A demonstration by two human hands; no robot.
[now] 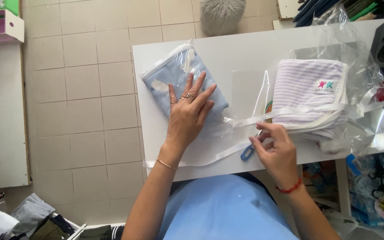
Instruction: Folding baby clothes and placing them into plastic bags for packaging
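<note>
Left hand: [186, 116] flat and spread wide, palm down, pressing on the blue cloth; rings on two fingers, thin bracelet at the wrist; gripping nothing.
Blue cloth: [174, 82] folded, pale blue with white shapes, sealed inside a clear plastic bag with a white edge; lying slantwise on the left part of the table, directly under the left hand.
Right hand: [275, 149] half closed near the front edge of the table, fingertips pinching the white ribbon; red cord around the wrist.
White ribbon: [218, 154] long, flat, shiny; running from the front left of the table under the right hand's fingers, then up and across the striped cloth.
Blue handle: [246, 153] small, loop-shaped, peeking out just left of the right hand; touching or not, cannot tell.
Striped cloth: [306, 91] folded, white with thin purple lines, white trim; just beyond the right hand, on the right part of the table.
Label: [325, 86] small white rectangle near the upper right corner of the striped cloth, with pink and teal figures.
Clear wrap: [356, 49] loose, crumpled, see-through; behind and right of the striped cloth.
Table: [227, 53] white, rectangular, over a beige tiled floor.
</note>
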